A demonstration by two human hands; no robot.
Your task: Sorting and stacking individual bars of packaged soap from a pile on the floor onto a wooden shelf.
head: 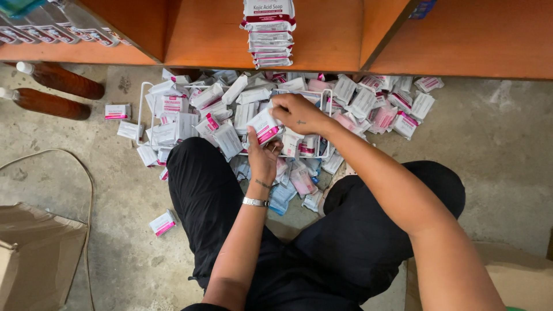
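Note:
A heap of small white and pink soap boxes (368,103) lies on the concrete floor under a wooden shelf. My left hand (262,154) and my right hand (299,112) together hold one soap box (265,125) above a white wire basket (141,106) filled with more boxes. I wear a silver wristwatch (255,201) on the left wrist. My knees in black trousers frame the pile.
A stack of soap boxes (268,34) stands on the orange wooden shelf (455,40). Two brown bottles (55,92) lie at the left. A stray box (163,223) lies beside my left leg. Cardboard boxes (34,253) and a thin cable (86,190) sit at the lower left.

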